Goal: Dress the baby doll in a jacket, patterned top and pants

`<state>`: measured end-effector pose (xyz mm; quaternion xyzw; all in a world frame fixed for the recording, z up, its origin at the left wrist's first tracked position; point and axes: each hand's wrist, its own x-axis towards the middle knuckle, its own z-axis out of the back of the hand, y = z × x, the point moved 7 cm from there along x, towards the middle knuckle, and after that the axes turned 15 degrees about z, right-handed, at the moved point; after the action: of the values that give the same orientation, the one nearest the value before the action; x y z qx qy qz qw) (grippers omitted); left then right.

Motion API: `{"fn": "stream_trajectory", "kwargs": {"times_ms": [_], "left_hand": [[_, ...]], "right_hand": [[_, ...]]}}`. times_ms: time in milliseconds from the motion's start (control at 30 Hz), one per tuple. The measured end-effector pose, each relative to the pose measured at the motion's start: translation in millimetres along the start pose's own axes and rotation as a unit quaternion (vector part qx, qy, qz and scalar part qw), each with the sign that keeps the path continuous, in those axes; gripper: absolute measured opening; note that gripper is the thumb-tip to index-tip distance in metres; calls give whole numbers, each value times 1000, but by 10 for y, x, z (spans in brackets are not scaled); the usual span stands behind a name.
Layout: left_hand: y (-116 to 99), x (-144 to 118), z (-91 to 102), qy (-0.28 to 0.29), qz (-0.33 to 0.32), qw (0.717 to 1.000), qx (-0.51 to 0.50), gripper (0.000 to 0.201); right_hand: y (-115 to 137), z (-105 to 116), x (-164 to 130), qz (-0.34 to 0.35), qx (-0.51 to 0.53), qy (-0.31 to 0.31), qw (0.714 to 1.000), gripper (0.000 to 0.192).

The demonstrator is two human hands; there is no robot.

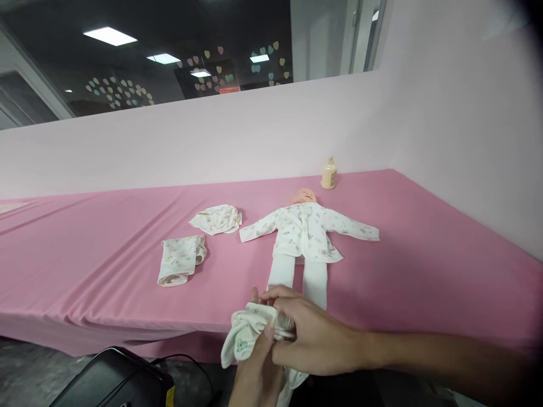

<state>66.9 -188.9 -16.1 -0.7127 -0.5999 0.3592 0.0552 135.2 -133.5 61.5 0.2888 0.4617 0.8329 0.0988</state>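
Observation:
My left hand (259,359) is closed on a bunched white baby garment (244,330) with a small green print, held over the table's front edge. From the right, my right hand (316,333) pinches the gathered fabric of the same garment. Part of the cloth hangs below my hands, and its exact kind cannot be made out. Just beyond my hands lies a baby doll (304,196) on its back, wearing a white printed jacket (302,229) with the sleeves spread out and white trousers (315,282). My hands hide the lower ends of the trouser legs.
A pink-covered table (424,271) runs along the wall. On it, left of the doll, are a folded printed cloth (177,260) and a crumpled printed cloth (217,219). A cream pump bottle (329,174) stands behind the doll. A black case (116,381) sits below at the left.

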Motion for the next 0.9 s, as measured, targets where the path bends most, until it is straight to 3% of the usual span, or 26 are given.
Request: {"fn": "stream_trajectory", "kwargs": {"times_ms": [133, 300, 400, 633, 767, 900], "left_hand": [[31, 82, 70, -28, -47, 998, 10, 75], [69, 102, 89, -55, -63, 996, 14, 76], [71, 78, 101, -79, -69, 994, 19, 78], [117, 148, 23, -86, -95, 992, 11, 85], [205, 197, -34, -100, -62, 992, 44, 75], [221, 194, 43, -149, -64, 983, 88, 60]], "right_hand": [[-7, 114, -100, -8, -42, -61, 997, 25], [-51, 166, -134, -20, -105, -38, 993, 36], [-45, 166, -107, -6, -125, -12, 992, 32], [-160, 200, -60, -18, -97, -22, 995, 38], [-236, 212, -79, -47, -25, -30, 998, 35], [-284, 239, -78, -60, 15, -42, 997, 26]]}}
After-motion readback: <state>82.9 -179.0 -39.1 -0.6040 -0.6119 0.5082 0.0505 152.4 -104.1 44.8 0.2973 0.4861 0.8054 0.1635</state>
